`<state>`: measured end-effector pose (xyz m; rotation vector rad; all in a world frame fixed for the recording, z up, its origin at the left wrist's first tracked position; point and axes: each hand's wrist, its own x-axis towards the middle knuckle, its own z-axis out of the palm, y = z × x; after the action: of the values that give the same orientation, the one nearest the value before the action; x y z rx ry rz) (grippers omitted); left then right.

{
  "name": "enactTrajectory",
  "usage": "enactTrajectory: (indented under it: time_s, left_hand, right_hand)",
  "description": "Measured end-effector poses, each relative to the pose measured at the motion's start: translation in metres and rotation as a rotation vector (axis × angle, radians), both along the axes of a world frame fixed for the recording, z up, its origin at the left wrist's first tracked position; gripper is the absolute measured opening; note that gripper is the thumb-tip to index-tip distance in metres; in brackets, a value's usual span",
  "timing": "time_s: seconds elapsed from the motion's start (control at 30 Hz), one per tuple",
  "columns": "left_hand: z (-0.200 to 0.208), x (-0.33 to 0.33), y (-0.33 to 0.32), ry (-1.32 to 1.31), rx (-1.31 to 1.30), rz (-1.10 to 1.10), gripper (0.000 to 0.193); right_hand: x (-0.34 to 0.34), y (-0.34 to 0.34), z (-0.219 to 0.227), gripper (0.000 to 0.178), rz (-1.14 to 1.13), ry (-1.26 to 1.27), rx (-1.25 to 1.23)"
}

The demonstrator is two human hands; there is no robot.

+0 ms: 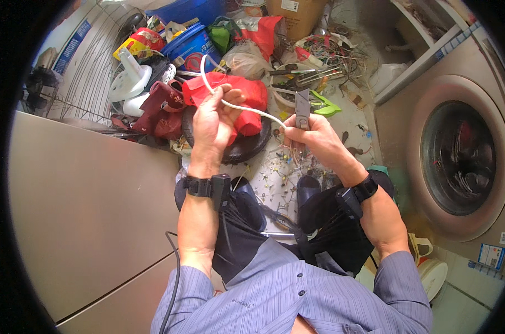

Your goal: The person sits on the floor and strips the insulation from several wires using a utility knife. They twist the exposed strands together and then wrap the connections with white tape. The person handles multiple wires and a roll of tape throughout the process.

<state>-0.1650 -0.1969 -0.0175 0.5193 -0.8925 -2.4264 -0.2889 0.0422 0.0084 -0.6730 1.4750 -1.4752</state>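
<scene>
A white cable (251, 109) runs between my two hands, with a loop of it arching up past my left fingers. My left hand (214, 119) is closed on the cable, its fingers curled and palm turned partly up. My right hand (317, 139) is closed around a flat grey tool (302, 106), whose kind I cannot make out. The right thumb presses the cable's end against or beside this tool. Thin strands or a blade hang below the right fingers, too blurred to name.
Below my hands lie a black tyre (247, 150) and a red bag (249, 92). Scraps litter the floor (269, 181). Further off are a blue bucket (191, 47), tangled wires (325, 53) and a green-handled tool (326, 104). A washing machine (397, 133) stands right, a beige panel (85, 206) left.
</scene>
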Motion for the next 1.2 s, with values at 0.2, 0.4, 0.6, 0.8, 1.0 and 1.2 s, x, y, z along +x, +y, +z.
enactTrajectory:
  time_s: [0.2, 0.4, 0.6, 0.8, 1.0, 1.2]
  left_hand:
    - [0.001, 0.007, 0.006, -0.013, -0.069, -0.087, 0.032]
    - [0.006, 0.003, 0.025, -0.063, -0.133, -0.035, 0.024]
    - [-0.031, 0.001, 0.127, -0.339, -0.793, -0.516, 0.025]
    - [-0.063, 0.017, 0.159, -0.471, -1.136, -1.003, 0.025]
    - [-0.054, 0.005, 0.135, -0.336, -1.084, -1.105, 0.026]
    - [-0.017, -0.009, 0.077, 0.1, -0.217, -0.626, 0.05]
  right_hand:
    - [-0.006, 0.006, -0.005, 0.012, -0.066, 0.105, 0.06]
    - [0.003, 0.001, -0.016, 0.016, 0.05, 0.286, 0.147]
    - [-0.023, -0.006, -0.014, 0.035, -0.191, -0.169, -0.18]
    - [-0.035, -0.002, 0.0, 0.022, -0.353, -0.011, -0.129]
    - [-0.02, 0.016, 0.004, 0.019, -0.103, -0.014, -0.031]
    - [-0.02, 0.021, 0.002, 0.012, -0.234, 0.097, -0.16]
